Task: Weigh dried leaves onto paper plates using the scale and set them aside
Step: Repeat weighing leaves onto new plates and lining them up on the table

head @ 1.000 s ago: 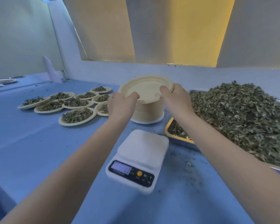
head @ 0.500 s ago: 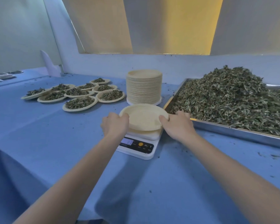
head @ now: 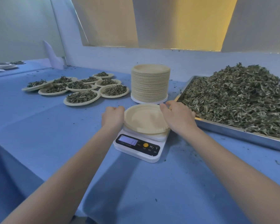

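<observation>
Now our left hand [head: 112, 116] grips the near-left rim of the empty paper plate [head: 144, 119], fingers curled; our right hand [head: 176, 117] holds the right rim, thumb on top; the plate sits on the scale [head: 139, 145] (whether it fully rests there we cannot tell); just behind stands the stack of plates [head: 150, 83]; just right of our right hand lies the metal tray [head: 242, 135] heaped with dried leaves [head: 239, 101]; filled plates [head: 81, 88] cluster far left, well apart; blue tablecloth [head: 55, 126] lies open at left and near us.
</observation>
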